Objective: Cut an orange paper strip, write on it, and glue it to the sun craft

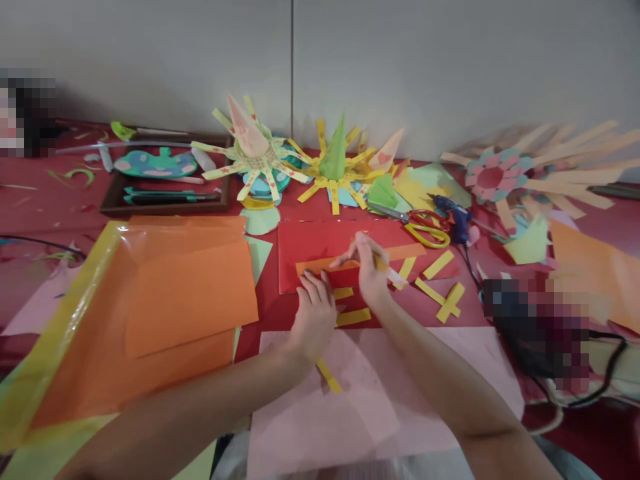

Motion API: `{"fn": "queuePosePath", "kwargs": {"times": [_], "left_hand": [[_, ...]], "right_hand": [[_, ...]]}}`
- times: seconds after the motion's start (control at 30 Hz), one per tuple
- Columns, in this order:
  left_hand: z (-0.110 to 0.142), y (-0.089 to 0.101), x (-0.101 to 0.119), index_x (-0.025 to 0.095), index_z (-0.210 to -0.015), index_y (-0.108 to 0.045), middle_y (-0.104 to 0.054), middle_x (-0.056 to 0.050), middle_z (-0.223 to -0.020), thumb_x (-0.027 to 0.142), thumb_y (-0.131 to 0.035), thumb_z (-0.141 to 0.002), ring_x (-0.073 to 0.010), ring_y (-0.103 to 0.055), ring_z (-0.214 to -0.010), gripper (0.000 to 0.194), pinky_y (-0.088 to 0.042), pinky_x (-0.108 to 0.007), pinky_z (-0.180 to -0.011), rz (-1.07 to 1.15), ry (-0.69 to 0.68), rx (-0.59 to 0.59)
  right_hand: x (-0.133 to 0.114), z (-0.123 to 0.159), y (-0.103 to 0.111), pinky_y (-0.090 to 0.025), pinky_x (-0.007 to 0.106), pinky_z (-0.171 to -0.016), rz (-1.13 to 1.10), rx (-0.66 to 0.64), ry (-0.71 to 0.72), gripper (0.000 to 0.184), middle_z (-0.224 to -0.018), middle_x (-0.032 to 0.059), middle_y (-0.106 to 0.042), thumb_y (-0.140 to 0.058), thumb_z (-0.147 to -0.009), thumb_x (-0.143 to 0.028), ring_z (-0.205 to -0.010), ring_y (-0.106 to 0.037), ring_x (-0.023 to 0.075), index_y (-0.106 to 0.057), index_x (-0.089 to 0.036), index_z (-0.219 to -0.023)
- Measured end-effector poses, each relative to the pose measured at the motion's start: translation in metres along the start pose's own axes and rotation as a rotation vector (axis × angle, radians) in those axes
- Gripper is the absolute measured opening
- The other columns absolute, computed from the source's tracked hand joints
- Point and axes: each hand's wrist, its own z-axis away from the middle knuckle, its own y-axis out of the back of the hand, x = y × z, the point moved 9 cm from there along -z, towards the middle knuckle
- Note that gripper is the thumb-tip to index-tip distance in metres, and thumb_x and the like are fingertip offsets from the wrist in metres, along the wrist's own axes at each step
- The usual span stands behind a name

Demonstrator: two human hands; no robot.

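Observation:
My left hand (316, 308) lies with its fingers stretched out, fingertips pressing on the near edge of an orange paper strip (407, 253). The strip lies across a red board (320, 239) on the table. Closed around a slim yellow pencil-like tool (380, 263) with a whitish end, my right hand (369, 267) is over the strip, just right of my left hand. The tool's working tip is hard to make out. Short yellow paper strips (354, 317) lie near both hands, and a large pink sheet (320, 413) spreads under my forearms.
Orange sheets (193, 300) lie at left, below a brown tray (165, 203). Paper cone-and-ray crafts (334, 163) stand along the wall. Scissors (427, 230) and a blue glue gun (456, 217) with a cord lie right of the board. A blurred dark object (535, 333) is at right.

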Motion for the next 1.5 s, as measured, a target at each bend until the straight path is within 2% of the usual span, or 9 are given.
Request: {"fn": "queuePosePath", "kwargs": {"times": [0.13, 0.23, 0.33, 0.5, 0.7, 0.9, 1.1, 1.3, 1.5], "left_hand": [[0.001, -0.001, 0.001, -0.008, -0.128, -0.041, -0.052, -0.036, -0.118, 0.034, -0.042, -0.089, -0.0365, -0.056, -0.108, 0.057, -0.051, -0.041, -0.082, -0.030, 0.002, -0.030], [0.003, 0.000, 0.001, -0.008, -0.124, -0.045, -0.050, -0.036, -0.120, 0.025, -0.044, -0.088, -0.0380, -0.054, -0.110, 0.049, -0.050, -0.042, -0.083, 0.004, -0.003, -0.049], [0.005, -0.001, 0.001, -0.008, -0.119, -0.052, -0.049, -0.034, -0.123, 0.016, -0.044, -0.085, -0.0380, -0.052, -0.113, 0.042, -0.049, -0.043, -0.086, 0.039, -0.006, -0.064], [0.007, 0.000, 0.000, -0.008, -0.117, -0.054, -0.052, -0.031, -0.122, 0.015, -0.043, -0.083, -0.0358, -0.054, -0.111, 0.043, -0.048, -0.041, -0.087, -0.032, -0.005, -0.083], [0.009, 0.005, -0.007, -0.001, -0.114, -0.059, -0.060, -0.024, -0.114, 0.007, -0.035, -0.082, -0.0270, -0.060, -0.092, 0.041, -0.049, -0.038, -0.078, -0.080, 0.037, -0.094], [0.010, 0.007, -0.009, -0.002, -0.110, -0.060, -0.064, -0.022, -0.101, 0.003, -0.034, -0.082, -0.0206, -0.058, -0.073, 0.039, -0.048, -0.032, -0.063, -0.032, 0.080, -0.081], [0.014, 0.007, -0.001, -0.001, -0.111, -0.059, -0.064, -0.023, -0.107, -0.003, -0.026, -0.080, -0.0156, -0.055, -0.058, 0.045, -0.045, -0.028, -0.051, -0.114, 0.045, -0.047], [0.013, 0.008, -0.003, 0.001, -0.114, -0.058, -0.063, -0.024, -0.110, -0.001, -0.030, -0.081, -0.0122, -0.053, -0.050, 0.043, -0.044, -0.026, -0.045, -0.006, 0.062, -0.049], [0.014, 0.006, -0.004, 0.004, -0.119, -0.055, -0.060, -0.023, -0.116, -0.002, -0.026, -0.080, -0.0104, -0.051, -0.046, 0.049, -0.044, -0.025, -0.042, 0.053, 0.085, -0.057]], "right_hand": [[0.001, -0.002, -0.015, -0.034, 0.021, -0.040, -0.028, -0.099, -0.047, 0.040, -0.040, -0.0067, -0.043, -0.030, -0.089, -0.048, -0.036, -0.043, 0.0078, -0.058, -0.021, -0.078], [0.015, -0.001, -0.037, -0.030, 0.019, -0.036, -0.101, -0.191, -0.104, 0.026, -0.041, -0.0101, -0.035, -0.039, -0.086, -0.044, -0.033, -0.033, 0.0059, -0.054, -0.022, -0.079], [0.027, 0.003, -0.049, -0.036, 0.019, -0.039, -0.124, -0.230, -0.124, 0.023, -0.041, -0.0112, -0.035, -0.047, -0.083, -0.044, -0.035, -0.035, 0.0060, -0.048, -0.023, -0.073], [0.026, 0.008, -0.046, -0.045, 0.021, -0.050, 0.005, -0.182, -0.128, 0.027, -0.046, -0.0071, -0.048, -0.056, -0.080, -0.040, -0.045, -0.049, 0.0074, -0.048, -0.020, -0.063], [0.026, 0.009, -0.041, -0.038, 0.020, -0.039, 0.136, -0.090, -0.162, 0.038, -0.040, -0.0086, -0.041, -0.056, -0.078, -0.046, -0.037, -0.044, 0.0070, -0.039, -0.021, -0.056], [0.026, 0.012, -0.043, -0.039, 0.019, -0.042, 0.261, -0.158, -0.075, 0.037, -0.042, -0.0081, -0.042, -0.056, -0.080, -0.041, -0.039, -0.048, 0.0070, -0.036, -0.021, -0.055], [0.030, 0.014, -0.044, -0.035, 0.018, -0.038, 0.290, -0.174, -0.058, 0.037, -0.043, -0.0086, -0.040, -0.054, -0.081, -0.040, -0.035, -0.042, 0.0051, -0.035, -0.021, -0.056], [0.026, 0.013, -0.047, -0.033, 0.017, -0.036, 0.316, -0.196, -0.050, 0.039, -0.040, -0.0086, -0.037, -0.052, -0.083, -0.036, -0.035, -0.041, 0.0052, -0.033, -0.021, -0.053], [0.022, 0.013, -0.041, -0.035, 0.018, -0.039, 0.396, -0.123, 0.030, 0.037, -0.042, -0.0073, -0.040, -0.051, -0.084, -0.037, -0.038, -0.043, 0.0058, -0.035, -0.021, -0.054]]}}
